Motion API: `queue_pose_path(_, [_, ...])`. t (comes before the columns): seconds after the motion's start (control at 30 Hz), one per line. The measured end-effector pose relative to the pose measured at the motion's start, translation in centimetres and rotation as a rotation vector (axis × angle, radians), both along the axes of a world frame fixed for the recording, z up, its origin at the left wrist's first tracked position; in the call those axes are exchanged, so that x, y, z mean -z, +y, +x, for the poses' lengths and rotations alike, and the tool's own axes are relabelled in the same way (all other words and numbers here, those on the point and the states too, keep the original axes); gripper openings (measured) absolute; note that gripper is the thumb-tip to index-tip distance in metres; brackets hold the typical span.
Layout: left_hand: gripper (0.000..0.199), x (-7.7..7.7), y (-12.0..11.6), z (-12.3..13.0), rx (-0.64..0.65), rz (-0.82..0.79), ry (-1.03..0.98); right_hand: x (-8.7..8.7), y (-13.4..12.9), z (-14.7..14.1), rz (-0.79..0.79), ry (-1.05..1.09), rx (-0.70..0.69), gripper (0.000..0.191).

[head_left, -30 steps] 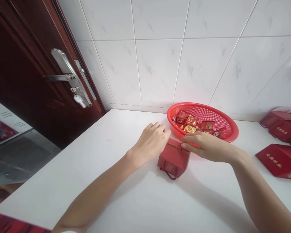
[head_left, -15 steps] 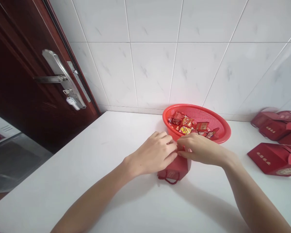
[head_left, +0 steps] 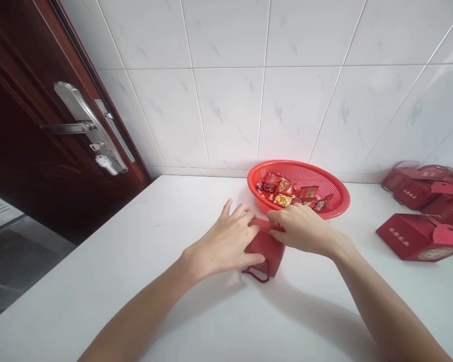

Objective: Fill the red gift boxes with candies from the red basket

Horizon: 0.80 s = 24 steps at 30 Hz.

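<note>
A small red gift box (head_left: 269, 250) stands on the white table, with a twisted red cord handle (head_left: 257, 275) hanging at its near side. My left hand (head_left: 230, 242) grips its left side, the thumb at the near face and one finger lifted away. At the box's upper right edge, my right hand (head_left: 296, 226) has its fingers bent and closed on the cardboard. Both hands partly hide the top of the box. Right behind it, a red plastic basket (head_left: 340, 203) holds several wrapped sweets (head_left: 285, 187) in red and yellow wrappers.
Another red gift box (head_left: 409, 239) sits at the right, in front of several similar red boxes (head_left: 419, 193) by the wall. The white table (head_left: 154, 221) meets a tiled wall (head_left: 226, 110). A dark red door (head_left: 26, 115) with keys in its lock is at the left.
My left hand has spread its fingers and shifted left along the box, uncovering more of the top. The box is tilted or turned slightly. The whole view has shifted a little.
</note>
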<state>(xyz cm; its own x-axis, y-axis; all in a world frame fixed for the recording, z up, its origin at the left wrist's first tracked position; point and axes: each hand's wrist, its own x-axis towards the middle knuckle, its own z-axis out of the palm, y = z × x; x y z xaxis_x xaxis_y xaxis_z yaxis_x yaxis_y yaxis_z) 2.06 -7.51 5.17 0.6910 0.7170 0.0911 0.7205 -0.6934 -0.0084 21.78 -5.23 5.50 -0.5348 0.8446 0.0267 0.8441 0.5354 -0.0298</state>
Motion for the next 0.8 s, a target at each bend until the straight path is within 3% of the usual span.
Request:
queue_pose_path(0.17, [0.042, 0.5, 0.1, 0.0, 0.004, 0.0, -0.02, -0.1, -0.1, 0.1, -0.032, 0.009, 0.064, 0.028])
queue_pose_path(0.37, [0.046, 0.8, 0.1, 0.3, 0.012, -0.023, 0.001, -0.6, -0.1, 0.1, -0.079, 0.037, 0.21, 0.011])
queue_pose_path(0.5, [0.046, 0.9, 0.3, 0.5, 0.006, -0.052, -0.005, -0.8, -0.2, 0.1, -0.082, 0.023, 0.237, 0.004])
queue_pose_path(0.7, [0.061, 1.4, 0.7, 0.5, 0.003, -0.104, -0.081, -0.8, -0.1, 0.4, -0.037, 0.084, 0.254, 0.024])
queue_pose_path(0.8, [0.068, 1.6, 0.8, 0.5, 0.001, -0.123, -0.1, -0.8, 0.1, 0.8, -0.002, 0.102, 0.271, 0.017])
